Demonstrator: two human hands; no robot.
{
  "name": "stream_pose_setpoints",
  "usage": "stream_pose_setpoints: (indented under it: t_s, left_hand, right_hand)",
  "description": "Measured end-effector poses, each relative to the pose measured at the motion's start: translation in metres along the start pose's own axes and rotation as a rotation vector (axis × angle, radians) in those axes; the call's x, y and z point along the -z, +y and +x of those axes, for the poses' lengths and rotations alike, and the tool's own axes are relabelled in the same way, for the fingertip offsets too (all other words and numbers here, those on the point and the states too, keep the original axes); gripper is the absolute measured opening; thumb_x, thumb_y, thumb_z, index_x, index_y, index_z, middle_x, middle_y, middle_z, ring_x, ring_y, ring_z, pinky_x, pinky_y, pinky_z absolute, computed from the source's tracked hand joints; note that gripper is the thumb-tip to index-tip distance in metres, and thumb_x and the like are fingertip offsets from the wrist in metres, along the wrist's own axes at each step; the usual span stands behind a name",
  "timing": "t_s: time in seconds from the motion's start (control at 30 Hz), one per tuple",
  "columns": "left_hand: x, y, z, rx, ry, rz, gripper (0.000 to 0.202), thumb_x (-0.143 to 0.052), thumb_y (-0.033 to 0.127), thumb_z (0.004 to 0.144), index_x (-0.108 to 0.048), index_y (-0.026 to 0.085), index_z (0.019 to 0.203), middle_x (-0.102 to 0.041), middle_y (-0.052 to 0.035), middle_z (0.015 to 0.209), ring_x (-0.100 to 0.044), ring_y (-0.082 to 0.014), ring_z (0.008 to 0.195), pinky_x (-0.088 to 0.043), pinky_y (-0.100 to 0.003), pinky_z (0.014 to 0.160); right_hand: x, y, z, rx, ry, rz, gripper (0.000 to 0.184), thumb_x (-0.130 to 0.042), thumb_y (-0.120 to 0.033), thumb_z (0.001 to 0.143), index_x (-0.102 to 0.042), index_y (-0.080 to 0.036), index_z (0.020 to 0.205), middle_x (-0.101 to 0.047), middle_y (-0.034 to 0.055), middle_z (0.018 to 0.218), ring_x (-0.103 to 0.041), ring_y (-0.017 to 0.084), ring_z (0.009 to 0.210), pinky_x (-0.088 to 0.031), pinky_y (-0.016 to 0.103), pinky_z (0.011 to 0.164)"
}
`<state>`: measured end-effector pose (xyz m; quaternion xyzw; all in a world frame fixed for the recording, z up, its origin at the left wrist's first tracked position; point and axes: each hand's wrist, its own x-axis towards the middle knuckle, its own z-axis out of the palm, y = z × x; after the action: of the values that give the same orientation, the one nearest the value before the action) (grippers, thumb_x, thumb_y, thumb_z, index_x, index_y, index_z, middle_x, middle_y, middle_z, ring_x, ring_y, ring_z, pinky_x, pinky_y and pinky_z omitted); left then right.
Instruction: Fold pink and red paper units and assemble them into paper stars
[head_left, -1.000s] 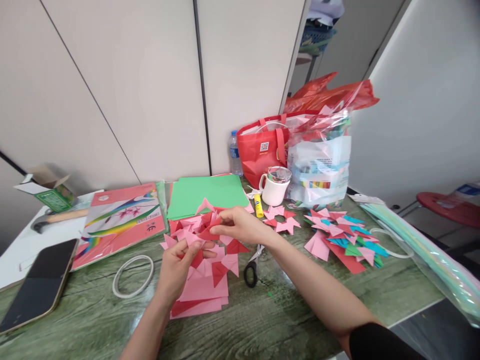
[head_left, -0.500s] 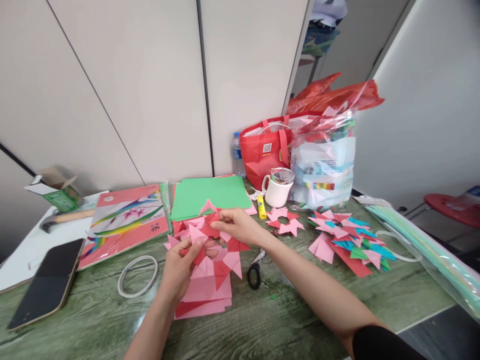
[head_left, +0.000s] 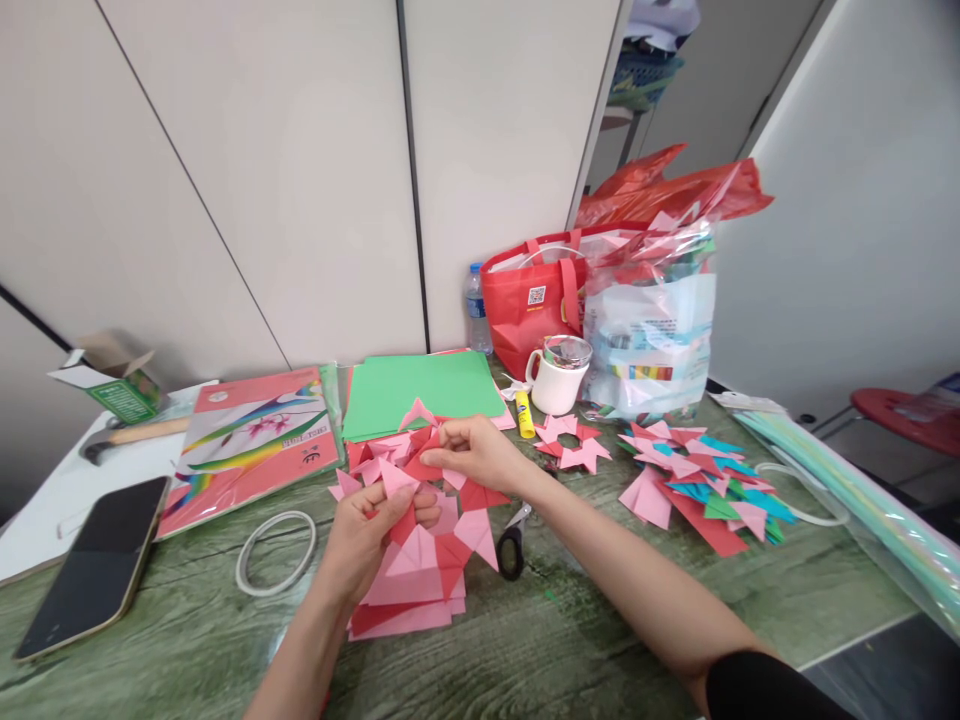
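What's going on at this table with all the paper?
A person is holding a ring of folded pink and red paper pieces over the green table. The left hand grips its near side, the right hand pinches the far side. Scissors and a finished paper star lie nearby.

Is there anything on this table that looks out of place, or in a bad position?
One thing stands out: a hammer lies at the far left beside the paper pack, odd among craft supplies. The phone also lies close to the table edge. Both hands hold the folded paper ring.
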<state>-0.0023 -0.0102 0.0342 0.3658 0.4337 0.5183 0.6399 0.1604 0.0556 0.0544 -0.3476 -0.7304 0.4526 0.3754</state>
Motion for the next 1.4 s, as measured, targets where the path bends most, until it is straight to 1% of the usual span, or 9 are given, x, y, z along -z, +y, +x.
stream_pose_setpoints:
  t_s: [0.2,0.3,0.4,0.5,0.67,0.87,1.0,1.1,1.4]
  left_hand:
    - [0.001,-0.003,0.002,-0.028,-0.023,-0.005,0.03,-0.073,0.029,0.066,-0.066,0.011,0.089,-0.073,-0.0114,0.081,-0.069,-0.0227,0.07,-0.054,-0.034,0.067]
    - [0.004,-0.002,0.004,-0.074,0.023,0.038,0.027,-0.073,0.032,0.066,-0.066,0.012,0.082,-0.072,-0.0101,0.078,-0.068,-0.0221,0.067,-0.054,-0.033,0.066]
    - [0.009,0.0,0.005,-0.133,0.06,0.148,0.026,-0.07,0.034,0.068,-0.066,0.014,0.084,-0.072,-0.0085,0.079,-0.068,-0.0208,0.067,-0.053,-0.031,0.069]
    - [0.012,0.0,0.006,-0.159,0.065,0.269,0.027,-0.066,0.036,0.072,-0.066,0.015,0.088,-0.072,-0.0081,0.081,-0.067,-0.0207,0.07,-0.052,-0.029,0.067]
    - [0.009,0.0,0.005,-0.104,-0.007,0.363,0.026,-0.066,0.039,0.07,-0.064,0.014,0.076,-0.071,-0.0069,0.071,-0.065,-0.0204,0.063,-0.05,-0.028,0.057]
    - [0.004,0.002,0.003,-0.133,-0.097,0.462,0.021,-0.063,0.035,0.074,-0.065,0.015,0.068,-0.072,-0.0067,0.068,-0.064,-0.0209,0.075,-0.045,-0.034,0.084]
    - [0.007,0.002,0.003,-0.097,-0.087,0.28,0.024,-0.064,0.035,0.074,-0.065,0.014,0.087,-0.073,-0.009,0.08,-0.066,-0.0221,0.073,-0.049,-0.033,0.072]
    - [0.01,0.0,0.003,-0.138,-0.034,0.222,0.031,-0.067,0.031,0.072,-0.064,0.015,0.098,-0.073,-0.0086,0.083,-0.066,-0.0217,0.074,-0.048,-0.031,0.074]
    - [0.012,0.0,0.002,-0.193,-0.083,0.395,0.022,-0.059,0.034,0.079,-0.07,0.014,0.075,-0.072,-0.0072,0.075,-0.064,-0.0196,0.071,-0.046,-0.026,0.068]
  right_hand:
    - [0.001,0.001,0.001,-0.01,-0.024,0.001,0.026,-0.059,-0.031,0.075,-0.049,-0.016,0.057,-0.045,-0.0059,0.052,-0.04,0.007,0.049,-0.029,0.02,0.047]
    - [0.0,0.001,0.002,-0.04,-0.012,0.063,0.013,-0.06,-0.029,0.074,-0.057,-0.016,0.073,-0.057,-0.0037,0.061,-0.052,0.01,0.055,-0.04,0.022,0.056]
    - [-0.002,0.002,0.002,-0.083,0.04,0.123,0.018,-0.062,-0.028,0.072,-0.057,-0.017,0.085,-0.061,-0.0031,0.063,-0.057,0.012,0.056,-0.044,0.024,0.059]
    - [-0.001,0.003,0.002,-0.123,0.02,0.125,0.014,-0.062,-0.029,0.072,-0.056,-0.017,0.075,-0.061,-0.0023,0.059,-0.058,0.013,0.055,-0.043,0.024,0.055]
    - [0.007,-0.001,0.0,-0.135,-0.051,0.019,0.016,-0.065,-0.028,0.068,-0.056,-0.016,0.064,-0.06,-0.0014,0.061,-0.056,0.012,0.057,-0.041,0.022,0.054]
    - [0.008,-0.005,-0.001,-0.107,-0.079,0.006,0.016,-0.067,-0.028,0.067,-0.057,-0.015,0.063,-0.06,-0.0015,0.064,-0.054,0.01,0.057,-0.04,0.022,0.054]
    - [0.008,-0.006,0.0,-0.114,-0.036,0.073,0.018,-0.065,-0.031,0.069,-0.056,-0.016,0.066,-0.062,-0.0016,0.06,-0.058,0.012,0.057,-0.043,0.023,0.054]
    - [0.007,-0.005,0.001,-0.125,-0.006,0.142,0.019,-0.063,-0.034,0.072,-0.054,-0.018,0.069,-0.061,-0.0026,0.056,-0.059,0.013,0.053,-0.045,0.024,0.052]
    - [0.004,-0.004,-0.002,-0.101,-0.054,0.183,0.022,-0.063,-0.035,0.073,-0.052,-0.018,0.067,-0.059,-0.0033,0.055,-0.055,0.011,0.047,-0.045,0.024,0.051]
